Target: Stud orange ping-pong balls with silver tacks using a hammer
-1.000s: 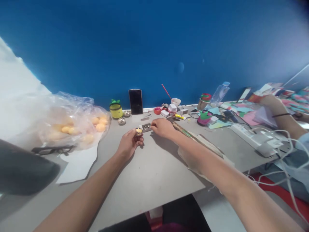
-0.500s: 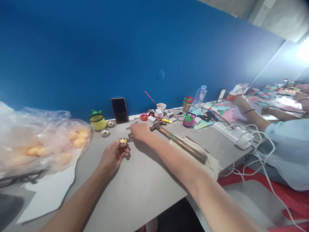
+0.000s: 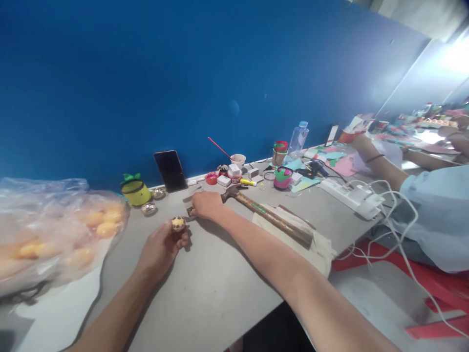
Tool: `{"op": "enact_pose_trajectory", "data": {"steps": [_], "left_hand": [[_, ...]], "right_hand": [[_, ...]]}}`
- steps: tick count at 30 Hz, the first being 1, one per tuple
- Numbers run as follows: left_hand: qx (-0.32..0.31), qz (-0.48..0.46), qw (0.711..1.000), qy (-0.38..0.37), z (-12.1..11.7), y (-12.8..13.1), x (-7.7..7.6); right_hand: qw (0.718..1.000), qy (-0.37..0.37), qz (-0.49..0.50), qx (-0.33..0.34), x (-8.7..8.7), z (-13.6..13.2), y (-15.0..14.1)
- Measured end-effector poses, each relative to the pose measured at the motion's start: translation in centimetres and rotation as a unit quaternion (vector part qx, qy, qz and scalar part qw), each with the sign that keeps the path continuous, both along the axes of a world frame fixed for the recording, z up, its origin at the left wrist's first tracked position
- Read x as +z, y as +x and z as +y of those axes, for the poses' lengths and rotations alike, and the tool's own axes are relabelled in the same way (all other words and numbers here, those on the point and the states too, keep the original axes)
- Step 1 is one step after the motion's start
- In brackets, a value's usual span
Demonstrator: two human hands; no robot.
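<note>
My left hand (image 3: pixel 164 247) has its fingers closed round a small yellow ball (image 3: pixel 178 224) with dark spots, held just above the table (image 3: pixel 205 303). To its right, my right hand (image 3: pixel 205 205) is closed, back of the hand up, near the tabletop. A small dark piece and a thin greyish strip show at its fingertips, close to the ball; what the fingers grip is too small and hidden to name. A hammer (image 3: pixel 271 215) with a worn wooden handle lies right beyond my right wrist, partly over a pale cloth (image 3: pixel 322 247).
A plastic bag (image 3: pixel 62 230) of orange-yellow balls lies left. Along the blue wall stand a yellow pot (image 3: pixel 136 191), a phone (image 3: pixel 170 170), a paper cup (image 3: pixel 238 160) and a bottle (image 3: pixel 298 138). A power strip (image 3: pixel 348 199) with white cables lies right, beside a co-worker's arm (image 3: pixel 381 164).
The view has turned slightly, so the table things sit further left in the picture. Both hands keep nearly the same pose, the spotted ball still in my left.
</note>
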State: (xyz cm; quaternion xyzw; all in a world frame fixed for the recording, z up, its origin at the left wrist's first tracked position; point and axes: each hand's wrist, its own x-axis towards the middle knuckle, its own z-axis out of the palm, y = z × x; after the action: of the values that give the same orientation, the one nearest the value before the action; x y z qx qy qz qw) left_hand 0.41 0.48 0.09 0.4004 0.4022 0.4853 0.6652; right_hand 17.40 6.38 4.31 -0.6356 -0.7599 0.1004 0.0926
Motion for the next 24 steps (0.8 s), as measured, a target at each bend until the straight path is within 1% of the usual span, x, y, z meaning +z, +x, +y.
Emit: {"op": "enact_pose_trajectory", "data": {"steps": [11, 18, 24], "left_hand": [[-0.006, 0.006, 1.0, 0.002, 0.04, 0.04, -0.1], [0.0, 0.015, 1.0, 0.001, -0.23, 0.39, 0.39], [0.004, 0.005, 1.0, 0.001, -0.25, 0.49, 0.56]], "right_hand": [[1.0, 0.001, 0.005, -0.008, -0.1, 0.01, -0.11], [1.0, 0.008, 0.001, 0.003, -0.46, -0.06, -0.27], [1.0, 0.016, -0.011, 0.0, -0.65, 0.02, -0.31]]}}
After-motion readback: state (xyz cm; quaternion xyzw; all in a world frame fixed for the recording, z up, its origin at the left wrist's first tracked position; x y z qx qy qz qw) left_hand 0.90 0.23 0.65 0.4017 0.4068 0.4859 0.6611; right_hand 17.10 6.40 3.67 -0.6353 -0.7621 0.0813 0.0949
